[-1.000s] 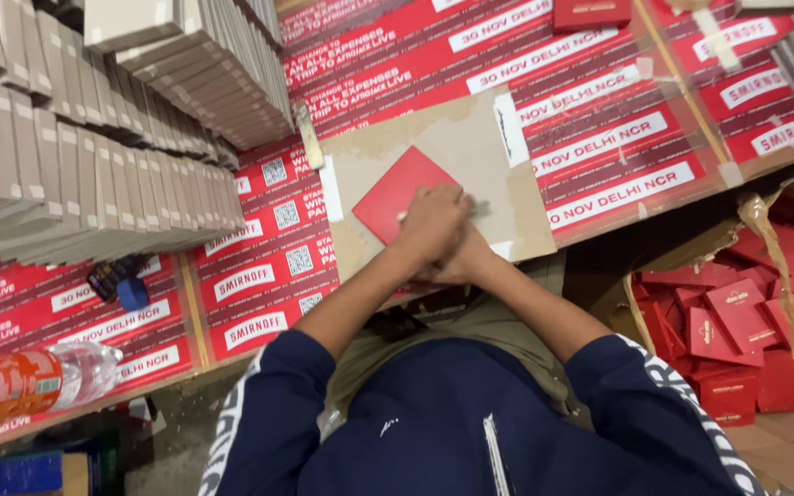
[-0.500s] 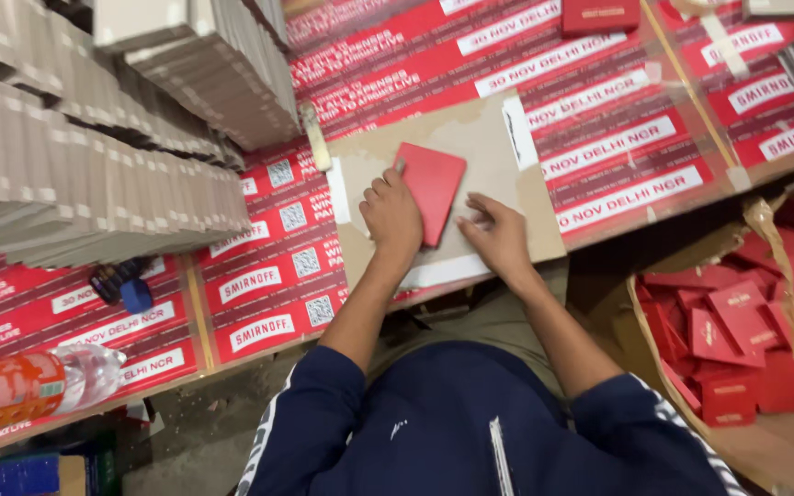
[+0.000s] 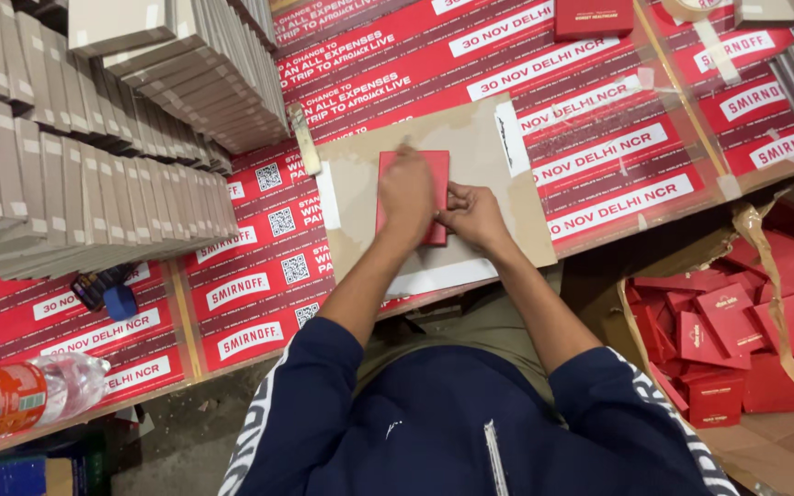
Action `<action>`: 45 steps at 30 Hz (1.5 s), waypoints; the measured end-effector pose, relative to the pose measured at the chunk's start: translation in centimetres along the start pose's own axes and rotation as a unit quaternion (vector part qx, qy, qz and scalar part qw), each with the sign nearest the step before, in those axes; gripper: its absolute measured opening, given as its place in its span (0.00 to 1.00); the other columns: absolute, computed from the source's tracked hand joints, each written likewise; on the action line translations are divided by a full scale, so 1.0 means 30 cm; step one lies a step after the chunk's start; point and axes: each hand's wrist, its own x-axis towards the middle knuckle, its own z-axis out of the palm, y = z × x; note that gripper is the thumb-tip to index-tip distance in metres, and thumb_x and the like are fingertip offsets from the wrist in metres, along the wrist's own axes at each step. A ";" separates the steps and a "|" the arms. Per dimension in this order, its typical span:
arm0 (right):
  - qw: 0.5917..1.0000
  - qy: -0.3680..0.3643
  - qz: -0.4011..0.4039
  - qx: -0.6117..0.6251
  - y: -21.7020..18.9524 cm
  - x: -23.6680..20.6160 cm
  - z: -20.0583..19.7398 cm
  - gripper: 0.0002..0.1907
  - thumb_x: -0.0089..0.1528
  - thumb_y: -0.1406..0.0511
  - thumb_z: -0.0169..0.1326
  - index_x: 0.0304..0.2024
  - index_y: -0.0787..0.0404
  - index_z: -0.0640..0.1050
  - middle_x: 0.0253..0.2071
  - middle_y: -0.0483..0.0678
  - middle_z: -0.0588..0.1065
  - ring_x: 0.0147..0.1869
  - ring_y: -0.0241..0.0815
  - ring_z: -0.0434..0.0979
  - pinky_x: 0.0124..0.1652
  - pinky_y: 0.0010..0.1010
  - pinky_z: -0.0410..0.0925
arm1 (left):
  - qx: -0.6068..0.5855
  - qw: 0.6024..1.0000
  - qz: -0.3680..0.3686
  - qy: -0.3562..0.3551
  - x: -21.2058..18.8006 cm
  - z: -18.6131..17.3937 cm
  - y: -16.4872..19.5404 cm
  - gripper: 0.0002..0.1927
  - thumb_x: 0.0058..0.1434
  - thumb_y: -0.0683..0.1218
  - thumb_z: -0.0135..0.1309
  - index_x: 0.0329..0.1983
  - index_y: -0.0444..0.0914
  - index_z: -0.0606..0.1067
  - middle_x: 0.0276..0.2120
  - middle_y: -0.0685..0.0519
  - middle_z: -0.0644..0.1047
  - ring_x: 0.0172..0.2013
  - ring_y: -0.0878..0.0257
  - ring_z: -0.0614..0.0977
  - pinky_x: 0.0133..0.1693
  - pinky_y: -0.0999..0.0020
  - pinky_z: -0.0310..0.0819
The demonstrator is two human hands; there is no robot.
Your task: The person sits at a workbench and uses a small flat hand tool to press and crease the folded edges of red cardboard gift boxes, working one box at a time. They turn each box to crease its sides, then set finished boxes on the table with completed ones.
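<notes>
A: What surface does the view show?

B: A worktable [image 3: 599, 119] covered with red printed sheets, seen from above. A brown cardboard sheet [image 3: 498, 197] lies on it, directly in front of the person.

A: Where is the red card?

B: The red card [image 3: 434, 165] lies flat near the middle of the cardboard sheet, partly covered by both hands.

A: How are the hands placed?

B: The left hand [image 3: 406, 188] rests palm-down on the card, fingers extended and pressing it flat. The right hand [image 3: 472, 216] meets the card's right edge, fingers curled and pinching that edge; the exact grip cannot be told.

A: What surrounds the work?

B: Rows of grey flat boxes [image 3: 94, 174] stand stacked at the left. A carton of red pieces [image 3: 737, 340] sits lower right, beside the table. A plastic bottle [image 3: 20, 400] lies at the lower left edge, and a small blue object [image 3: 121, 301] rests below the stacks. One red box [image 3: 593, 18] stands at the top.
</notes>
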 end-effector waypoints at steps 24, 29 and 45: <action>0.996 0.045 0.081 -0.016 -0.036 -0.018 0.003 0.39 0.51 0.76 0.67 0.55 0.67 0.55 0.43 0.60 0.76 0.44 0.44 0.81 0.40 0.33 0.78 | -0.291 0.914 0.236 -0.154 0.117 -0.090 -0.142 0.09 0.68 0.45 0.52 0.45 0.37 0.79 0.39 0.41 0.74 0.44 0.43 0.76 0.46 0.50 0.68; 0.997 0.043 0.067 -0.003 -0.048 -0.025 -0.007 0.36 0.53 0.76 0.67 0.54 0.67 0.57 0.46 0.65 0.75 0.46 0.48 0.81 0.43 0.36 0.79 | -0.251 0.930 0.265 0.026 0.139 -0.082 -0.103 0.16 0.60 0.39 0.49 0.49 0.41 0.79 0.39 0.46 0.74 0.45 0.48 0.75 0.46 0.52 0.66; 0.933 -0.027 0.177 0.312 -0.110 0.027 -0.084 0.17 0.72 0.48 0.38 0.45 0.54 0.62 0.46 0.73 0.77 0.45 0.61 0.84 0.46 0.47 0.78 | -0.287 0.888 0.351 -0.076 -0.361 -0.177 -0.238 0.12 0.60 0.42 0.50 0.46 0.39 0.79 0.39 0.51 0.74 0.46 0.54 0.75 0.51 0.58 0.65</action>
